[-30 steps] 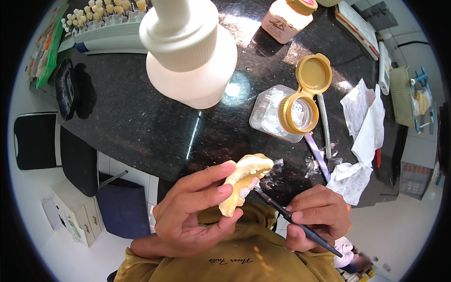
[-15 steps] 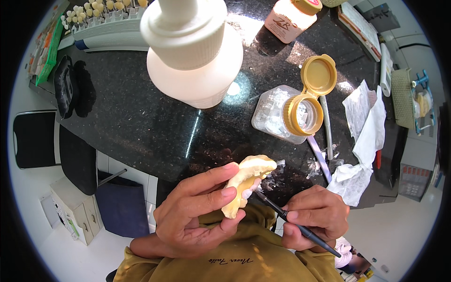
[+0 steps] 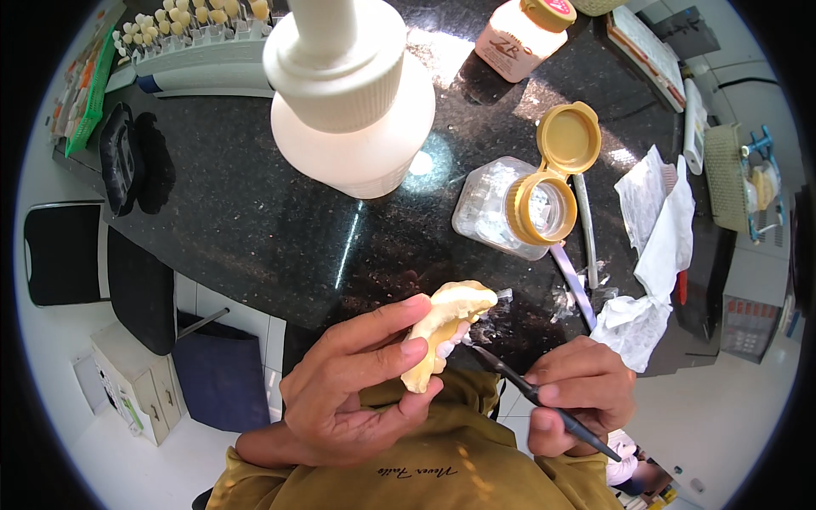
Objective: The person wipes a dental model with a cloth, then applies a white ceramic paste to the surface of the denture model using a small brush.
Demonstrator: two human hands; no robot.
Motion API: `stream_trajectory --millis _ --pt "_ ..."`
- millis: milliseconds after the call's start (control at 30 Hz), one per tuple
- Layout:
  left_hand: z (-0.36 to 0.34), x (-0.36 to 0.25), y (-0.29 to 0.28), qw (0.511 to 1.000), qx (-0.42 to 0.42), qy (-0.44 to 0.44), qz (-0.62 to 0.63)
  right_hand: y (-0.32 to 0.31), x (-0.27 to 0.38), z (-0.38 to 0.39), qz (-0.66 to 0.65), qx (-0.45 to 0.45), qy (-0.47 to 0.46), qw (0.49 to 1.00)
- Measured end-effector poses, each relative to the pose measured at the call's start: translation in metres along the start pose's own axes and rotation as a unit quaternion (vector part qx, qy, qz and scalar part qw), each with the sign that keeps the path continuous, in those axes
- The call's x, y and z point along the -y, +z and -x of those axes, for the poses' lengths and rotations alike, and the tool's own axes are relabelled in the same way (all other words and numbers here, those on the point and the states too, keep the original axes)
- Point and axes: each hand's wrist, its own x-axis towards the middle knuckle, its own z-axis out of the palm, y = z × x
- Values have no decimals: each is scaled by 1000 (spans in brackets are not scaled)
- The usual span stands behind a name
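My left hand (image 3: 353, 382) grips a pale yellow dental cast (image 3: 450, 302) between fingertips and thumb, with white tooth shapes along its right side. My right hand (image 3: 586, 391) holds a slim black instrument (image 3: 510, 374) like a pen; its thin tip sits just right of the white teeth, apparently slightly apart from them. Just beyond the hands stands a clear jar (image 3: 489, 208) of white material with its yellow flip lid (image 3: 568, 136) open. A lilac spatula (image 3: 574, 285) and a grey tool (image 3: 586, 229) lie beside it, among white scraps.
A large white dispenser (image 3: 340, 144), a pink bottle (image 3: 518, 42), a tooth shade guide (image 3: 191, 59), a black tray (image 3: 115, 157) and crumpled tissues (image 3: 646, 272) are on the dark counter (image 3: 221, 204). Chairs (image 3: 140, 297) stand left, a basket (image 3: 722, 178) right; part of another person (image 3: 625, 467) shows lower right.
The cast and my left hand have shifted a little down and right since a second ago. My right hand has moved slightly right, drawing the instrument's tip a little back from the cast.
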Motion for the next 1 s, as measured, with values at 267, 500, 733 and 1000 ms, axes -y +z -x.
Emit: stream_trajectory --millis 267,500,733,1000 --pt "3 -1 2 999 -33 -33 19 -34 22 -31 52 -178 -1 983" --pt "0 -4 1 994 -27 -47 95 -49 34 -179 163 -132 -27 977" --pt "4 1 -6 995 -4 -37 90 -16 -6 -317 378 -7 -45 925" --pt "9 4 -1 985 -2 -62 159 -32 20 -299 419 -16 -141 897"
